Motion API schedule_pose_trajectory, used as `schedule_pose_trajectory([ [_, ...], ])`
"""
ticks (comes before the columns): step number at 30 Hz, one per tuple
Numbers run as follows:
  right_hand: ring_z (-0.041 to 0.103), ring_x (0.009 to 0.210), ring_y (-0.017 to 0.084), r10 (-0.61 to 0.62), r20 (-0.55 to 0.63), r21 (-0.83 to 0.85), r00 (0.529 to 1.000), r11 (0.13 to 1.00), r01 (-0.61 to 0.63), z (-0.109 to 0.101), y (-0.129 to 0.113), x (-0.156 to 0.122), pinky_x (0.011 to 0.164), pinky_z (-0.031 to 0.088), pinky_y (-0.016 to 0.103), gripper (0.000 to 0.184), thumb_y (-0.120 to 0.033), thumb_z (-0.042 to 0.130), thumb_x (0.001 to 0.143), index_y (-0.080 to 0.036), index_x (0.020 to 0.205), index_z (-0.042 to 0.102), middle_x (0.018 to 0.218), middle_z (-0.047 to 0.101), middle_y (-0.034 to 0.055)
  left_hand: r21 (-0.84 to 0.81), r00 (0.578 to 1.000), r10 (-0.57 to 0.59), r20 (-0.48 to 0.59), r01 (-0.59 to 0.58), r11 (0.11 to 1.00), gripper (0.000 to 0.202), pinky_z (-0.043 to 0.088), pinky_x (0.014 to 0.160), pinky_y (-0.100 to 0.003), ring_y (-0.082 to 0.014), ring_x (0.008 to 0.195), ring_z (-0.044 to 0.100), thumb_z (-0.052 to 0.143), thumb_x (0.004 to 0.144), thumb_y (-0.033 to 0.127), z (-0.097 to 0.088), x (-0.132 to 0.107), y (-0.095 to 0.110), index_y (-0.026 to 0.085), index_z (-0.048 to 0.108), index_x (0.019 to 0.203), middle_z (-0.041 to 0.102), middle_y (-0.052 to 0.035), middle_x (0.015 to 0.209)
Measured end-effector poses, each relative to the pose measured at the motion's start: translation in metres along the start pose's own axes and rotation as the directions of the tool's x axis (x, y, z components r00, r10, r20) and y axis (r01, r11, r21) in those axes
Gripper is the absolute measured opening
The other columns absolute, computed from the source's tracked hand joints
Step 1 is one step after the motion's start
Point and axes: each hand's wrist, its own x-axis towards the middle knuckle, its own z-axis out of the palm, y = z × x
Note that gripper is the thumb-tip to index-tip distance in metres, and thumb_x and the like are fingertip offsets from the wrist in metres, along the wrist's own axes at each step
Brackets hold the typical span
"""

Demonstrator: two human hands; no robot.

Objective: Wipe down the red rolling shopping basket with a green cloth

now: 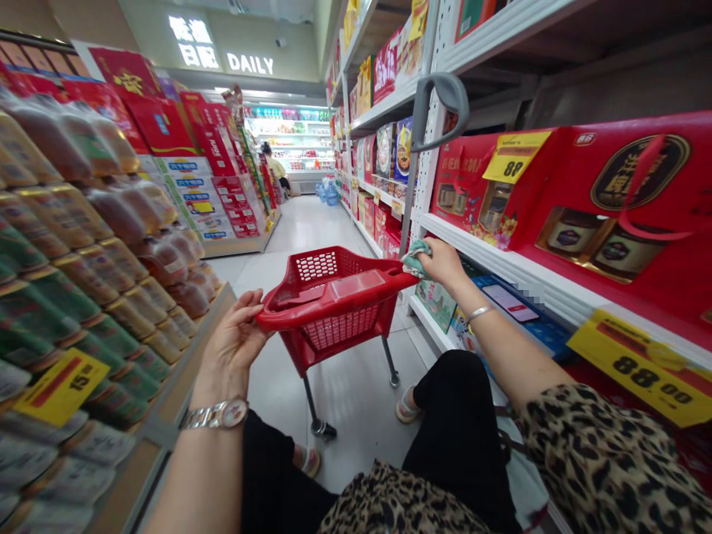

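Leopard-print top: fills the lower right corner, with black trousers below it and sandalled feet on either side of the basket's rear legs.

Left hand: reaches forward, palm turned inward, fingers curled around the near left end of the basket rim in a firm grasp; a silver wristwatch sits on the wrist.

Right hand: arm stretched out to the right, fingers closed on a green cloth, pressing it against the far right end of the basket's handle; a thin silver bangle circles the wrist.

Red wheeled basket: stands on the floor at frame centre, between both hands, on thin metal legs with casters.

Left edge: stacked snack packets on a shelf, just beside the left hand, with a yellow price tag.

Right edge: white shelves with red gift boxes, near the right hand.

Open room: pale tiled floor runs ahead up the aisle, past the basket, toward a distant shopper.
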Motion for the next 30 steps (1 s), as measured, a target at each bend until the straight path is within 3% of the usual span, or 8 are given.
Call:
schedule_pose_trajectory([
  [10,0.066,0.086,0.023,-0.08,-0.005,0.126,0.997,0.989,0.08,0.004,-0.028,-0.018,0.078,0.047,0.031,0.016,-0.025,0.057,0.085,-0.023,0.089,0.072,0.091,0.074,0.0051,0.022,0.996,0.073,0.04,-0.074,0.997,0.029,0.059,0.063,-0.022,-0.0112,0.072,0.067,0.06,0.061,-0.005,-0.013,0.024,0.01,0.019,0.065,0.076,0.072,0.0022,0.082],
  [14,0.065,0.092,0.023,-0.161,0.006,0.162,0.987,0.974,0.158,0.007,-0.046,-0.026,0.081,0.047,0.03,0.015,-0.021,0.057,0.085,-0.022,0.09,0.071,0.095,0.074,0.0065,0.133,0.974,0.217,0.068,-0.225,0.965,0.02,0.06,0.069,-0.027,-0.0142,0.081,0.068,0.061,0.065,0.005,-0.024,0.045,0.014,0.02,0.066,0.077,0.073,0.0015,0.086],
  [16,0.064,0.092,0.023,-0.173,0.012,0.164,0.985,0.972,0.169,0.009,-0.055,-0.029,0.08,0.046,0.03,0.014,-0.02,0.057,0.085,-0.022,0.09,0.071,0.093,0.073,0.0062,0.278,0.939,0.334,0.081,-0.343,0.897,0.02,0.06,0.073,-0.029,-0.0174,0.086,0.069,0.059,0.063,0.01,-0.027,0.056,0.018,0.02,0.067,0.078,0.074,-0.0007,0.086],
  [19,0.064,0.094,0.023,-0.165,0.01,0.163,0.986,0.973,0.162,0.012,-0.066,-0.034,0.08,0.046,0.03,0.015,-0.019,0.058,0.086,-0.022,0.091,0.071,0.095,0.072,0.0069,0.589,0.859,0.488,0.152,-0.476,0.653,0.028,0.057,0.082,-0.036,-0.0218,0.087,0.07,0.054,0.062,0.014,-0.026,0.062,0.023,0.019,0.072,0.082,0.075,-0.0045,0.082],
  [22,0.063,0.094,0.025,-0.166,0.007,0.167,0.986,0.973,0.163,0.015,-0.074,-0.039,0.08,0.046,0.031,0.015,-0.018,0.057,0.086,-0.022,0.092,0.071,0.096,0.071,0.0076,0.795,0.768,0.535,0.353,-0.547,0.261,0.029,0.052,0.094,-0.043,-0.0254,0.092,0.069,0.053,0.068,0.019,-0.02,0.052,0.02,0.021,0.076,0.085,0.077,-0.0067,0.085],
  [25,0.062,0.094,0.025,-0.187,-0.006,0.177,0.982,0.967,0.185,0.016,-0.08,-0.045,0.082,0.046,0.032,0.015,-0.018,0.057,0.087,-0.022,0.092,0.07,0.095,0.07,0.0076,0.815,0.637,0.557,0.533,-0.564,-0.136,0.022,0.039,0.109,-0.053,-0.0301,0.1,0.065,0.054,0.08,0.032,-0.017,0.035,0.009,0.023,0.074,0.075,0.077,-0.0091,0.087],
  [27,0.062,0.095,0.025,-0.209,-0.013,0.198,0.978,0.958,0.207,0.015,-0.086,-0.05,0.084,0.046,0.033,0.014,-0.018,0.057,0.088,-0.022,0.093,0.069,0.096,0.07,0.0079,0.803,0.579,0.575,0.578,-0.53,-0.272,0.032,0.03,0.112,-0.058,-0.0313,0.102,0.062,0.049,0.087,0.037,-0.017,0.027,0.002,0.022,0.067,0.065,0.077,-0.0111,0.086],
  [30,0.061,0.096,0.026,-0.272,-0.013,0.249,0.962,0.931,0.266,0.013,-0.099,-0.06,0.087,0.046,0.035,0.013,-0.018,0.057,0.09,-0.021,0.096,0.069,0.097,0.069,0.0085,0.798,0.557,0.584,0.591,-0.512,-0.319,0.039,0.028,0.111,-0.058,-0.0294,0.098,0.061,0.042,0.091,0.037,-0.02,0.026,0.0,0.021,0.061,0.061,0.075,-0.0116,0.084],
])
